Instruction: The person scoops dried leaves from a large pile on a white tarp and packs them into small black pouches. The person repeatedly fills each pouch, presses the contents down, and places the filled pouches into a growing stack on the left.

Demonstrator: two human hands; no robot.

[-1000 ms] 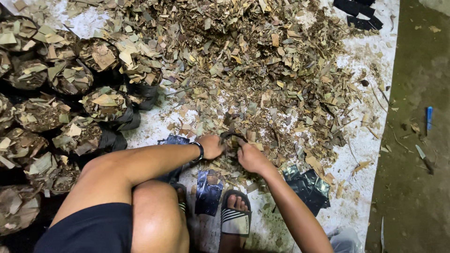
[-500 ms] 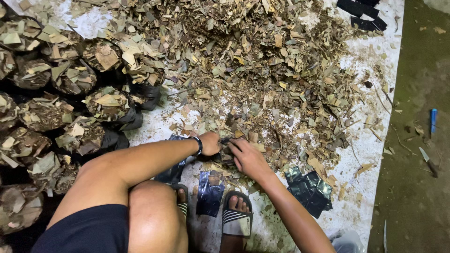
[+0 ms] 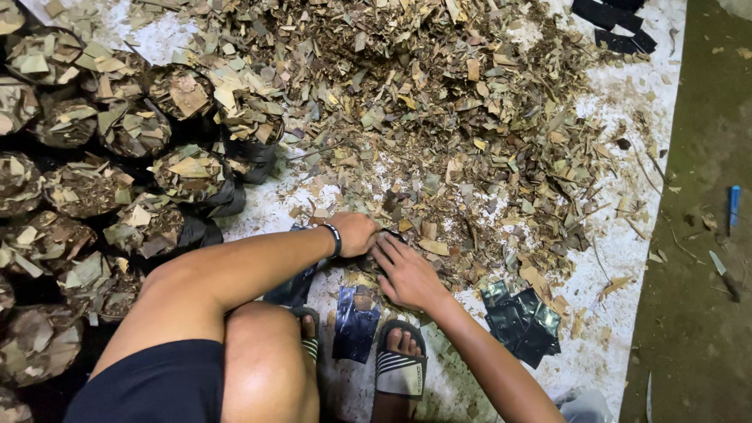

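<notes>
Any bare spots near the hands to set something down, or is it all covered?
Bare white sheet runs along its right edge beside the dirt floor, and a patch sits between the filled black bags and the left hand. Crowded: the dry leaf pile ahead of both hands, and the flat black bags beside the right hand.

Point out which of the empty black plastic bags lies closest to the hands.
The flat black bag between the two sandalled feet, just below the right hand. The stack of bags lies farther right, and the far pile sits at the sheet's top corner.
</notes>
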